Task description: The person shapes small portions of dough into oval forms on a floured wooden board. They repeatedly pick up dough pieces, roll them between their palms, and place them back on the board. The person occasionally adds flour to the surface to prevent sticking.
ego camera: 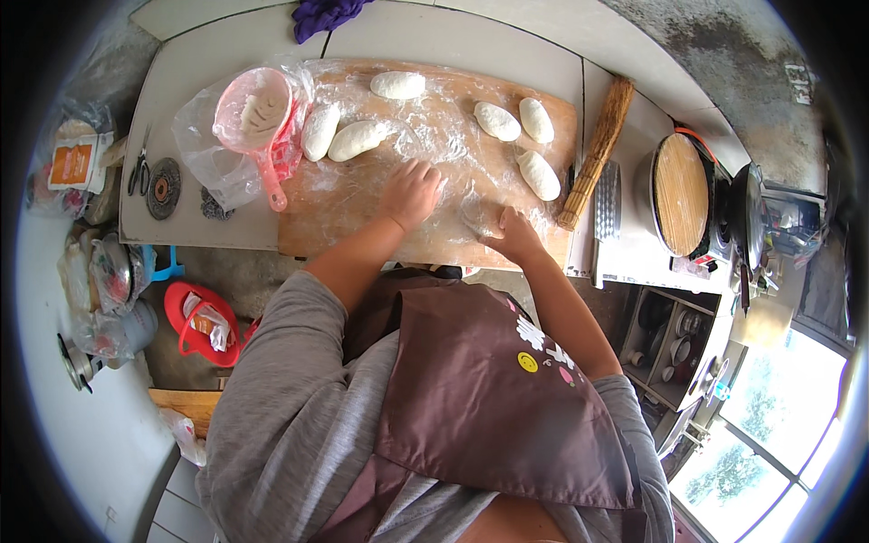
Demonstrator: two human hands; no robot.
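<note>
Flour is smeared over a wooden board (pixel 339 210) on the counter. My left hand (pixel 411 195) rests near the board's middle, its fingers curled; whether something lies under them is hidden. To its right, my right hand (pixel 514 234) is low over the board near the front edge, thumb apart from the bent fingers, with nothing visible in it. Oval dough pieces lie on the board: one at the back (pixel 398 85), two at the left (pixel 320 132) (pixel 358 140), and several at the right, among them one nearest my right hand (pixel 539 175).
A pink plastic dipper (pixel 252 112) with flour sits on a plastic bag at the board's left. Scissors (pixel 139 173) lie farther left. At the right are a bundled straw brush (pixel 599 153), a cleaver (pixel 606 203) and a pot with a round wooden lid (pixel 681 195). A purple cloth (pixel 326 15) lies behind.
</note>
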